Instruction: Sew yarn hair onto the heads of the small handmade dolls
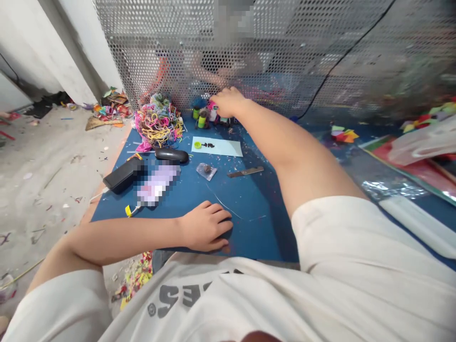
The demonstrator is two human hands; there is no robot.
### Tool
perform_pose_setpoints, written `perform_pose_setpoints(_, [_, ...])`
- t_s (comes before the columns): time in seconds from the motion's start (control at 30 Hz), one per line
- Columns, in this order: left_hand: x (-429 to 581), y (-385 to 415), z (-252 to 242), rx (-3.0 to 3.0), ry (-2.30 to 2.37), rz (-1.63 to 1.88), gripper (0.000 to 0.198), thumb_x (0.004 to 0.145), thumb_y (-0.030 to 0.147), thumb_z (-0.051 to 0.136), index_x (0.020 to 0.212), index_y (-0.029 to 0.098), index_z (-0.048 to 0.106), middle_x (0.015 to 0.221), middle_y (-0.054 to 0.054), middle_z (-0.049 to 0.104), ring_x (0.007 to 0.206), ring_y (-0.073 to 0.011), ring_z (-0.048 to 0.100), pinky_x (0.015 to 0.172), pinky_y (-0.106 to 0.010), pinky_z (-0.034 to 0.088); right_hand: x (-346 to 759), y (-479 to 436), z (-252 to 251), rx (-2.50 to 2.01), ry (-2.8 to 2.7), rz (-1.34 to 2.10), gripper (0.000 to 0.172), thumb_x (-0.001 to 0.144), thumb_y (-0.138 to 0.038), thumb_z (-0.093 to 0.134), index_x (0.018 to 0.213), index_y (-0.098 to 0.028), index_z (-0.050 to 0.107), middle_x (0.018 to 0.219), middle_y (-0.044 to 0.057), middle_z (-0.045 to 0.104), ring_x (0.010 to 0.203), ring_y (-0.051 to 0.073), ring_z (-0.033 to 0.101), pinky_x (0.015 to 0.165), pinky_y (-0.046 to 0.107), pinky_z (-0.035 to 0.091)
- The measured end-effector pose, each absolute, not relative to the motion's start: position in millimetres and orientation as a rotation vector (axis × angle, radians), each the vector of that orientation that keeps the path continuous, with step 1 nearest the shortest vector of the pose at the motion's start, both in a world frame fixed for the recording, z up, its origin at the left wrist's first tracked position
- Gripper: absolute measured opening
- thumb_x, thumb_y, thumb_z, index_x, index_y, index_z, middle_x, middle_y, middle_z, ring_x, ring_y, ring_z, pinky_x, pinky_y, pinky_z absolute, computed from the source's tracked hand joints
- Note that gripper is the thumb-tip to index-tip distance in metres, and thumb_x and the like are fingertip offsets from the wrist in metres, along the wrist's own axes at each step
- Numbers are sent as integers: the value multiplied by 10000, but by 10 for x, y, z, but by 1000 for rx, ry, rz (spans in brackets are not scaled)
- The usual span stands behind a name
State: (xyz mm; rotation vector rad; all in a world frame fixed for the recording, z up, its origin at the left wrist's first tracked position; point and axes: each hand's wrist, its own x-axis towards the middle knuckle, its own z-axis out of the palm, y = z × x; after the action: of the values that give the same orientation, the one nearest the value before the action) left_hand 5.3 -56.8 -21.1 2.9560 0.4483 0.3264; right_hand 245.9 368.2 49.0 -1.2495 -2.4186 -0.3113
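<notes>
My left hand (207,227) rests palm down near the front edge of the blue table (256,242), fingers loosely spread and holding nothing. A thin clear thread (228,209) lies just beyond it. At the back, my right hand (230,102) reaches over a row of small yarn-topped figures (201,119), some with green bodies. Its fingers are curled down beside something pink (213,105); the fingertips are partly hidden, so what they grip is unclear. Between the hands are a pale card (228,148) with a green cap (197,145) and small dark beads (208,145).
A tangled yarn heap (158,121), black glasses case (171,155), black box (124,175) and blurred-out phone (158,184) are on the left. Mid-table lie a small plastic bag (206,171) and a folding knife (245,172). A perforated metal panel (278,28) stands behind.
</notes>
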Motion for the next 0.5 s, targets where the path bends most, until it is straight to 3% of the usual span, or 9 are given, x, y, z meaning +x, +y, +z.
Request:
perform_pose_setpoints(0.1, [74, -581, -211, 2940, 458, 287, 467, 1219, 508, 706, 1466, 128, 818, 1585, -183, 835, 1356, -360, 783, 1024, -534, 577, 2374, 3876, 461, -1425, -2495, -268, 319, 1212, -270, 786, 1244, 47, 793, 1491, 267, 838, 1304, 167, 775, 1265, 415, 556])
perform_pose_setpoints(0.2, [92, -589, -225, 2924, 461, 264, 468, 1231, 503, 676, 1477, 131, 818, 1597, -175, 833, 1368, -361, 773, 1029, -532, 564, 2386, 4010, 454, -1496, -2554, -255, 377, 1270, -405, 739, 1562, -168, 763, 1623, 145, 756, 1368, 237, 805, 1282, 491, 664])
perform_pose_setpoints(0.23, [96, -592, -230, 2920, 460, 265, 466, 1233, 501, 671, 1475, 131, 818, 1596, -176, 832, 1369, -360, 771, 1030, -529, 559, 2410, 4044, 472, -1496, -2571, -260, 388, 1270, -427, 735, 1587, -203, 753, 1635, 131, 745, 1370, 246, 809, 1270, 500, 685])
perform_pose_setpoints(0.37, [104, -598, -246, 2911, 453, 306, 432, 1219, 501, 716, 1438, 146, 830, 1570, -195, 834, 1347, -356, 775, 1016, -518, 550, 2532, 4134, 701, -1415, -2628, -305, 408, 1321, -420, 610, 1532, -116, 782, 1594, 166, 758, 1368, 263, 804, 1249, 506, 676])
perform_pose_setpoints(0.43, [103, -592, -250, 2910, 444, 317, 420, 1215, 498, 719, 1416, 148, 834, 1568, -192, 833, 1347, -357, 775, 1020, -521, 551, 2579, 4147, 912, -1414, -2659, -336, 428, 1309, -457, 640, 1571, -142, 762, 1623, 154, 748, 1357, 257, 807, 1248, 506, 693])
perform_pose_setpoints(0.5, [99, -576, -254, 2904, 432, 317, 431, 1220, 503, 701, 1415, 142, 833, 1578, -184, 830, 1361, -363, 774, 1030, -532, 557, 2619, 4117, 1167, -1458, -2681, -378, 477, 1347, -442, 512, 1548, -105, 784, 1635, 141, 736, 1400, 281, 798, 1239, 482, 682])
